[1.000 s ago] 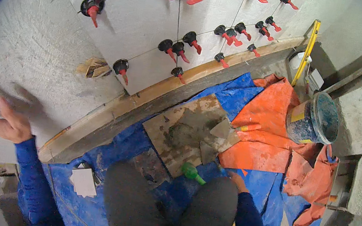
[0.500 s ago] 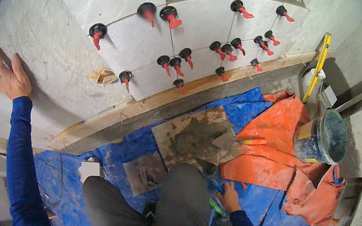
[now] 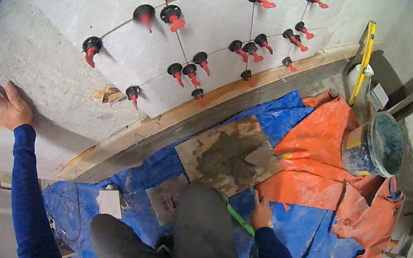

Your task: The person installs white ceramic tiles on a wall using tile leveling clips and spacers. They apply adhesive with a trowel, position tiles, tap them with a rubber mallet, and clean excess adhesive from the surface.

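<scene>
My left hand [image 3: 7,105] lies flat against the rough grey wall [image 3: 60,88], fingers spread. Low on the right, my right hand [image 3: 261,212] is over the blue tarp [image 3: 289,225], beside my knee. One finger stretches forward and the others are partly hidden; nothing shows in its grasp. A curved green strip [image 3: 239,220] passes between that hand and my knee, its kind unclear. Ahead of the hand lies a board [image 3: 188,154] with wet grey mortar [image 3: 226,157] spread on it. A trowel-like blade [image 3: 262,156] appears to rest on the mortar.
Large pale tiles [image 3: 136,57] cover part of the wall, with several black-and-red levelling clips [image 3: 191,73] at their joints. A wooden batten [image 3: 211,98] runs beneath. To the right are an orange sheet [image 3: 308,140], a bucket [image 3: 373,146] and a yellow spirit level [image 3: 362,67].
My right hand has moved forward over the tarp, and more of the green strip shows. My left hand stays against the wall. The whole view has shifted slightly.
</scene>
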Action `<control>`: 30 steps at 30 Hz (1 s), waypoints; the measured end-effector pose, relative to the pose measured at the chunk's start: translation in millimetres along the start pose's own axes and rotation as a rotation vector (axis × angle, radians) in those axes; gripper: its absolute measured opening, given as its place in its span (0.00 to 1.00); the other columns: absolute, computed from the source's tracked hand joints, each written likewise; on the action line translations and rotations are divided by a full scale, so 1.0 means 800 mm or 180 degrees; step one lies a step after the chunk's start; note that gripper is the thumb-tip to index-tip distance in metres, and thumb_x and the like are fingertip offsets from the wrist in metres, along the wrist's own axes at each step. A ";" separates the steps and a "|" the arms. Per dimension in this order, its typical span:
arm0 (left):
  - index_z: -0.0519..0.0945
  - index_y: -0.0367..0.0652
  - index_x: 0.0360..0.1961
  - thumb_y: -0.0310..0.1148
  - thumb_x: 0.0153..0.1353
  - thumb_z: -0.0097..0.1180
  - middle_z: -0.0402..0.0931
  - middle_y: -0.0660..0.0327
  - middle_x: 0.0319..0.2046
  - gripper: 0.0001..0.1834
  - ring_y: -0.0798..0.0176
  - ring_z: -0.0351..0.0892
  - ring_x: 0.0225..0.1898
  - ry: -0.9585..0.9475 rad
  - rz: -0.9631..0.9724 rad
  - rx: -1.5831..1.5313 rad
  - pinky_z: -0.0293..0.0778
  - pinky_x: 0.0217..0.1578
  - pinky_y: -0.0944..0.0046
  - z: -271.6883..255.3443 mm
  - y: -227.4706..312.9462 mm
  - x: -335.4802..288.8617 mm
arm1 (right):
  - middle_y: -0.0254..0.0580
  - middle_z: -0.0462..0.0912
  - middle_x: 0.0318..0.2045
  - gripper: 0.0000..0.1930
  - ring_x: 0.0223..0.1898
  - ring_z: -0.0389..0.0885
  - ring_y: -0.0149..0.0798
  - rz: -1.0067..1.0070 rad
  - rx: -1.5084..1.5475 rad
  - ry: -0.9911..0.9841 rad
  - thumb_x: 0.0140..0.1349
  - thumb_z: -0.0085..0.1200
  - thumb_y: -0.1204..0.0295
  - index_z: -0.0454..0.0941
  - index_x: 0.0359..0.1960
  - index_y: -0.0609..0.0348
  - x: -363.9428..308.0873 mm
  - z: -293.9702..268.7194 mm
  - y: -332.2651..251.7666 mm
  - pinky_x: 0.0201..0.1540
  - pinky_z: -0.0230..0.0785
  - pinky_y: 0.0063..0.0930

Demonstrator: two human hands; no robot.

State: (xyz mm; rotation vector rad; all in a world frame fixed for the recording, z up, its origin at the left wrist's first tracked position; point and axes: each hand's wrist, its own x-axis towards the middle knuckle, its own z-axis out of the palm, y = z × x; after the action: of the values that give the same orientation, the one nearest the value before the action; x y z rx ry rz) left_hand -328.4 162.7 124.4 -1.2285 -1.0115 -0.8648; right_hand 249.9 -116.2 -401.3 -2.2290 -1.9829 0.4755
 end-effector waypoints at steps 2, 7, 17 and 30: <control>0.66 0.57 0.77 0.61 0.74 0.45 0.59 0.46 0.77 0.36 0.44 0.53 0.79 -0.0003 -0.0039 0.0086 0.43 0.77 0.39 -0.002 0.001 -0.001 | 0.55 0.77 0.56 0.37 0.57 0.78 0.59 -0.0195 -0.0008 0.0086 0.64 0.51 0.77 0.62 0.78 0.46 0.013 0.004 -0.006 0.53 0.78 0.50; 0.67 0.58 0.77 0.60 0.75 0.46 0.59 0.48 0.77 0.35 0.44 0.53 0.79 -0.0012 -0.0088 0.0010 0.43 0.77 0.38 -0.002 0.007 0.000 | 0.52 0.81 0.50 0.35 0.54 0.80 0.58 -0.0085 0.0543 -0.0271 0.64 0.55 0.74 0.67 0.75 0.43 0.036 0.000 -0.030 0.53 0.78 0.49; 0.65 0.58 0.78 0.60 0.74 0.47 0.57 0.51 0.79 0.36 0.46 0.50 0.81 -0.0068 -0.0219 0.0077 0.41 0.77 0.35 -0.003 0.004 -0.005 | 0.55 0.83 0.51 0.31 0.52 0.83 0.60 0.0304 0.1116 -0.0280 0.68 0.56 0.69 0.70 0.74 0.40 0.011 0.008 -0.041 0.55 0.76 0.49; 0.65 0.58 0.78 0.54 0.71 0.53 0.53 0.52 0.81 0.37 0.46 0.45 0.82 -0.0114 -0.0368 -0.0258 0.35 0.78 0.36 -0.008 0.006 -0.009 | 0.59 0.85 0.53 0.27 0.53 0.85 0.59 0.0007 0.1706 0.0935 0.64 0.60 0.73 0.78 0.67 0.50 -0.033 -0.075 -0.087 0.55 0.76 0.45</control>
State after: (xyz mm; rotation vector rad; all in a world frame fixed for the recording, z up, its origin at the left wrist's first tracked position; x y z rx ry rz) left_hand -325.5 157.4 115.7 -1.2670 -1.0938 -0.9850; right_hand 200.4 -125.5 -319.9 -1.8420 -1.4890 0.5610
